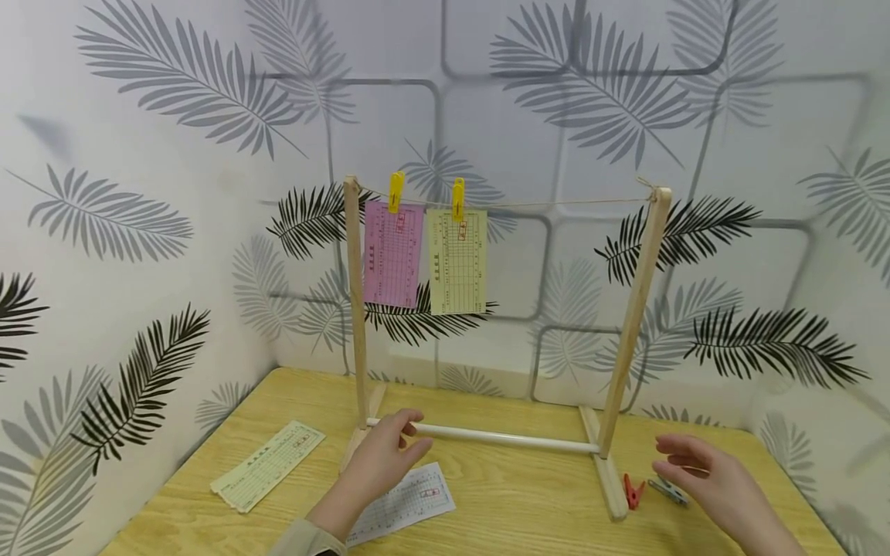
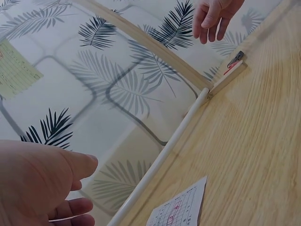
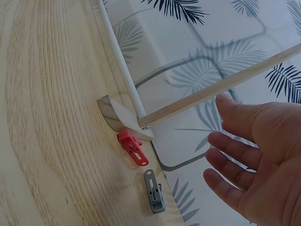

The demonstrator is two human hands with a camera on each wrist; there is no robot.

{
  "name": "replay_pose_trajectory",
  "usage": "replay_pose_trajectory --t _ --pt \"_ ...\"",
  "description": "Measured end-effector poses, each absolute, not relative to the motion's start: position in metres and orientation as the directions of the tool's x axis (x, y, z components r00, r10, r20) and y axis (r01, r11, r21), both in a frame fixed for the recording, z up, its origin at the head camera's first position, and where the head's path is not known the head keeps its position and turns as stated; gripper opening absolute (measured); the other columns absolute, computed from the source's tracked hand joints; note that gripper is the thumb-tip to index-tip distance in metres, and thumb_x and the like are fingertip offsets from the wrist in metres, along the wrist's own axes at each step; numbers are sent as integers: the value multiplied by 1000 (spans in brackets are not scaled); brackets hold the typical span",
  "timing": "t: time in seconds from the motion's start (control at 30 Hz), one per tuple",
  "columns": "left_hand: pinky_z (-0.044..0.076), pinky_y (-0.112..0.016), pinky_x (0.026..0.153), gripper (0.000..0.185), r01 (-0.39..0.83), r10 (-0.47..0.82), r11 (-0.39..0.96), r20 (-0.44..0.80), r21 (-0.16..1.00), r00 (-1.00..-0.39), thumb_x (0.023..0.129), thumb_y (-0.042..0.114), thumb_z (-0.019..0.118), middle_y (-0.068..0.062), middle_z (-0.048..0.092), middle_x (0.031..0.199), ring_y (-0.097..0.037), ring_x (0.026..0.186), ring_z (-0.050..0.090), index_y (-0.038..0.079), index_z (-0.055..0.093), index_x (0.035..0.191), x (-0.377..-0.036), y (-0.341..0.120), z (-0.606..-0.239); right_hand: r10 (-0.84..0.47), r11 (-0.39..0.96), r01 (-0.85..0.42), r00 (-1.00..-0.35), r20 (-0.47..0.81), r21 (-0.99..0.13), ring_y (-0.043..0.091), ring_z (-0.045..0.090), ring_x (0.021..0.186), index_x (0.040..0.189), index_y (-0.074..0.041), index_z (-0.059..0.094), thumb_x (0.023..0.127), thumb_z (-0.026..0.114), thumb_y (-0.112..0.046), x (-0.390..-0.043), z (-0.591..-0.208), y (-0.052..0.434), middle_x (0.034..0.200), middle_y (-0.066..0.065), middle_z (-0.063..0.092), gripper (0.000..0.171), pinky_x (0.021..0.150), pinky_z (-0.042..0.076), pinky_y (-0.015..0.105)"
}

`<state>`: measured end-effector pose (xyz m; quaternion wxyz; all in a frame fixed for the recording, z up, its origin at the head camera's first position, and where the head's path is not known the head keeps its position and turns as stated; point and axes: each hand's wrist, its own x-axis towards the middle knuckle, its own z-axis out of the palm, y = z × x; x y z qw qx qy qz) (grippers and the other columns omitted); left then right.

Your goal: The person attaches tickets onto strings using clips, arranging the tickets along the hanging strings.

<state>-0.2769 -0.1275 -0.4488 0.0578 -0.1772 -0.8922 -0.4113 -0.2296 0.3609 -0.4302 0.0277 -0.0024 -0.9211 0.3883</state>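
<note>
My left hand [image 1: 385, 454] hovers over a white printed slip [image 1: 410, 506], its fingers loosely bent and holding nothing. To the right, my right hand [image 1: 705, 475] is relaxed in the air above a red clothespin [image 3: 133, 147] and a grey clothespin [image 3: 154, 192] lying on the table beside the stand's foot. A string [image 1: 556, 203] runs between two wooden posts. From it hang a pink slip [image 1: 392, 259] and a yellow-green slip [image 1: 457, 266], each clipped by a yellow clothespin [image 1: 458, 199].
Several pale green slips [image 1: 267, 466] lie fanned on the table at left. The stand has a right post [image 1: 636, 324], a left post [image 1: 355, 309] and a low white rod [image 1: 507, 439] joining them. Behind it rises a leaf-patterned wall [image 1: 487, 116].
</note>
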Motion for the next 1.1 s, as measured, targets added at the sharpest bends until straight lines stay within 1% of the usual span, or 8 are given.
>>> replay_pose_trajectory --t 0.13,0.3,0.47,0.57,0.77,0.93,1.1 --pt "57 -54 90 47 356 259 628 245 692 -934 106 28 78 -17 70 125 -32 108 66 3 65 143 -278 -129 -452 11 695 -17 -999 34 -719 45 64 130 153 6 58 110 70 -44 -234 -436 368 146 27 65 67 99 60 51" --pt "57 -58 93 50 344 260 657 226 671 -939 105 27 80 -17 71 125 -38 111 68 1 65 144 -279 -131 -456 -20 714 -48 -999 49 -699 47 61 134 153 7 57 110 71 -40 -236 -444 375 147 27 65 66 106 55 56" --pt "58 -57 89 49 345 261 686 227 641 -938 103 27 82 -16 72 121 -36 106 70 1 67 141 -282 -133 -461 -39 724 -66 -998 55 -686 49 58 137 153 7 57 110 72 -39 -239 -452 379 147 26 66 65 111 49 64" --pt "58 -56 88 49 331 254 702 212 631 -944 101 28 83 -15 72 119 -34 104 69 2 67 140 -283 -134 -466 -38 730 -62 -998 49 -681 51 54 141 153 5 58 109 73 -41 -240 -457 381 147 25 66 66 113 45 67" --pt "58 -55 88 53 313 240 730 200 608 -950 97 29 88 -13 74 118 -33 105 70 3 69 138 -284 -140 -470 -46 730 -54 -998 30 -681 57 44 148 153 2 61 108 74 -43 -242 -464 383 150 24 64 65 114 39 74" --pt "57 -56 89 53 305 251 740 174 600 -952 95 26 91 -12 74 118 -31 104 69 3 71 138 -285 -143 -468 -59 725 -53 -998 15 -687 58 41 149 152 0 62 108 73 -41 -242 -469 383 151 23 64 61 113 38 77" --pt "57 -56 89 52 311 277 742 151 593 -949 94 27 91 -9 74 116 -30 104 69 4 72 137 -286 -148 -468 -70 713 -38 -997 -17 -700 60 37 150 154 -3 62 107 75 -41 -242 -475 384 156 25 59 61 111 38 79"
